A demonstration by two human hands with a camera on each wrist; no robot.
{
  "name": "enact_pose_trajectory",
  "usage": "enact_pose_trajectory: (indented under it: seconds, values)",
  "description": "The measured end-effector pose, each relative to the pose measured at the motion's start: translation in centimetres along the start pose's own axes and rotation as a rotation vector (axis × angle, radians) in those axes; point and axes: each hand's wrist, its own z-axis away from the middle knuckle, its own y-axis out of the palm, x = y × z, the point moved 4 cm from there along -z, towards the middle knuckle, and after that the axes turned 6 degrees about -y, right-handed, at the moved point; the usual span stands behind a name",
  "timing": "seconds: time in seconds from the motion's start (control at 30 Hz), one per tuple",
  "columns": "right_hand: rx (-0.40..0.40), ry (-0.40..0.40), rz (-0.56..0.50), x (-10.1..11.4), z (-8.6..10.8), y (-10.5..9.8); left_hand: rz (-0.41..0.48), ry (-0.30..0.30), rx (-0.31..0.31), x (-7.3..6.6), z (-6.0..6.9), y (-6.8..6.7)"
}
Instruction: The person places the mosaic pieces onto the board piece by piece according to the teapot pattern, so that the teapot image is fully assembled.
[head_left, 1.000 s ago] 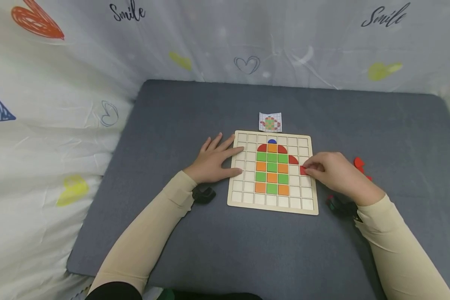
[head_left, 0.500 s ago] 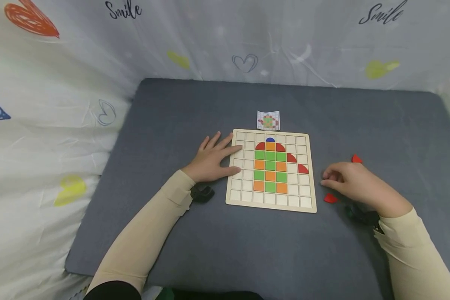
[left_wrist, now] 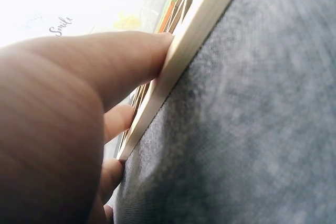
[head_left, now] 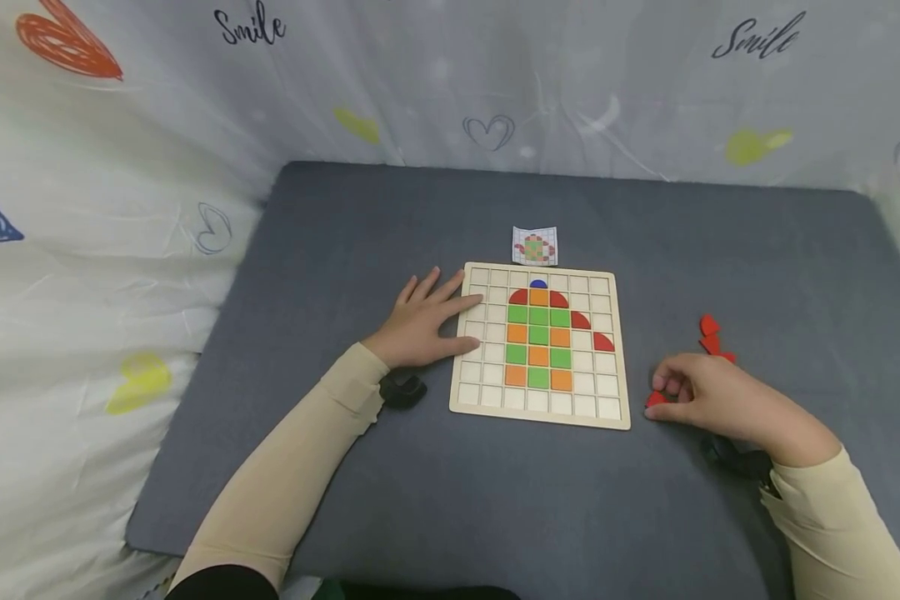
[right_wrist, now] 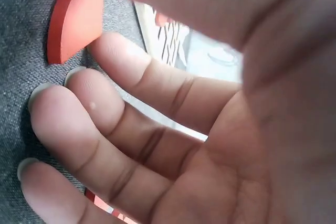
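A wooden grid board (head_left: 607,408) lies on the table, set with green, orange, red and blue tiles in a teapot-like pattern. My left hand (head_left: 420,325) is spread flat at its left side; thumb and fingertips rest on the rim, and the left wrist view shows the thumb (left_wrist: 142,56) against the edge. To the right of the board my right hand (head_left: 723,398) pinches a red quarter-circle tile (head_left: 656,399) between thumb and index finger. In the right wrist view that tile (right_wrist: 79,17) is close to the table surface, its upper end hidden behind the thumb.
Several loose red tiles (head_left: 709,326) lie beyond my right hand. A small pattern card (head_left: 521,235) sits just behind the board. The grey table (head_left: 390,500) is bordered by a printed white curtain (head_left: 420,75) at the back and left.
My right hand has let go of a red quarter-circle tile in the board's right column and moved right and nearer, to another red tile. The left hand stays on the rim.
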Motion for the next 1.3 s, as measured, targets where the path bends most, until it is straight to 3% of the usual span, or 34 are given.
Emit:
enact_pose_trajectory:
  seconds: [0.17, 0.53, 0.7, 0.93, 1.3]
  values:
    - [0.006, -0.025, -0.008, 0.0, -0.1, 0.3, 0.000, -0.005, 0.007, 0.1, 0.0, 0.0]
    - [-0.115, -0.154, 0.098, 1.0, -1.3, 0.1, -0.003, -0.013, 0.006, 0.2, 0.0, -0.2]
    - [-0.111, -0.138, 0.125, 1.8, -2.0, -0.3, -0.007, -0.014, 0.008, 0.2, -0.1, -0.1]
    - [-0.101, -0.193, 0.154, 3.5, -3.6, -0.6, -0.008, -0.024, 0.010, 0.2, 0.0, -0.2]
    - [-0.060, -0.216, 0.177, 4.6, -4.7, -0.1, -0.017, -0.018, 0.006, 0.1, -0.2, 0.1]
